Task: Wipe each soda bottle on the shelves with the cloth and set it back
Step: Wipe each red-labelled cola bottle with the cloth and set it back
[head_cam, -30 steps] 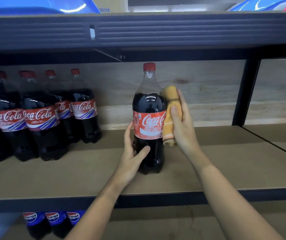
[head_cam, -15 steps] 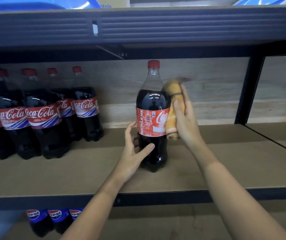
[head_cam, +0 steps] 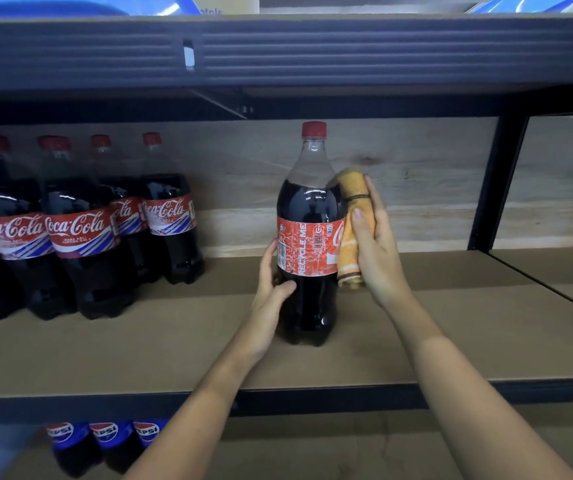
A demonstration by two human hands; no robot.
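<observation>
Left hand (head_cam: 271,292) curled round upright dark plastic cola bottle with red cap (head_cam: 307,237) on brown shelf board (head_cam: 451,323); right hand (head_cam: 375,251) gripping rolled orange cloth (head_cam: 350,220) against its side; more red-labelled cola bottles (head_cam: 80,230) stand well apart at left, blue-labelled Pepsi bottles (head_cam: 105,441) below

Bare brown shelf board (head_cam: 451,323) open right of one upright cola bottle (head_cam: 309,244), as far as a black upright post (head_cam: 496,181). Left, a wide clear gap, then a cluster of cola bottles (head_cam: 80,230) blocking that end. Overhead, a dark shelf beam (head_cam: 347,53) just above the bottle's cap.
</observation>
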